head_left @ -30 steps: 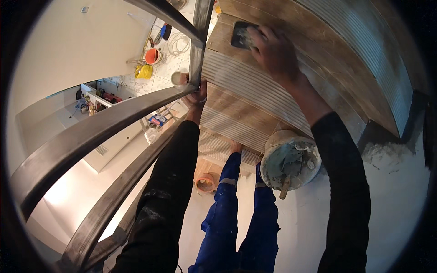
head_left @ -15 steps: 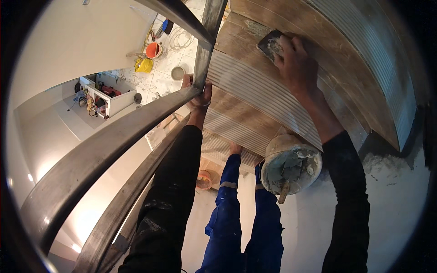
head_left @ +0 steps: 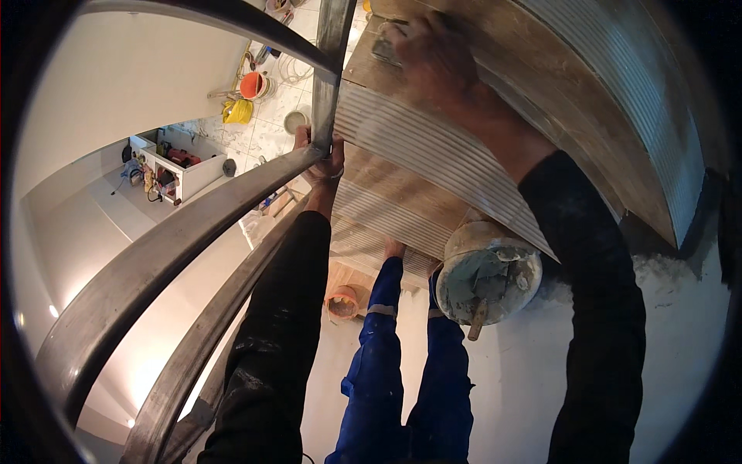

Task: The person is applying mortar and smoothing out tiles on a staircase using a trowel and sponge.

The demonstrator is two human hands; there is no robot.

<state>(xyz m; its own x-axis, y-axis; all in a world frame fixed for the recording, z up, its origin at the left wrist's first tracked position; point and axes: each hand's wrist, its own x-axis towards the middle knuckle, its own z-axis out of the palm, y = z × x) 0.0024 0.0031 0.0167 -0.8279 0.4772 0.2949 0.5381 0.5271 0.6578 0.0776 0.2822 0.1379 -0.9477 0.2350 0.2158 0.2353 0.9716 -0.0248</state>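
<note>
A: Listing the head view, item one: right hand (head_left: 437, 66), reaching up and forward, fingers folded down on a small dark flat tool (head_left: 384, 50) pressed against the stair tread (head_left: 433, 151). The picture blurs there; I cannot tell what kind of tool it is

B: Which way does it lie from the hand?

A: Under the fingertips, poking out toward the person's left, long axis roughly along the tread's front edge. The right hand is the one on it; the left is lower and well apart

B: Item two?

A: Left hand (head_left: 321, 155), wrapped tight around the metal railing (head_left: 193, 224) where it meets the upright post (head_left: 331, 69). Clamped, bearing weight by the look of it

B: Surroundings?

A: Round bucket (head_left: 487, 278), smeared with grey paste, a wooden handle sticking out of it, resting near the tread's lower edge just beside the right forearm. Blue trouser legs (head_left: 386, 363) below, one foot set against a lower step. Far down on the tiled floor: an orange bucket (head_left: 251, 85), a yellow container (head_left: 238, 112), a white cabinet (head_left: 182, 166) with clutter

B: Anything in the way?

A: The post stands just left of the tool; the grey bucket sits close under the right arm
</note>
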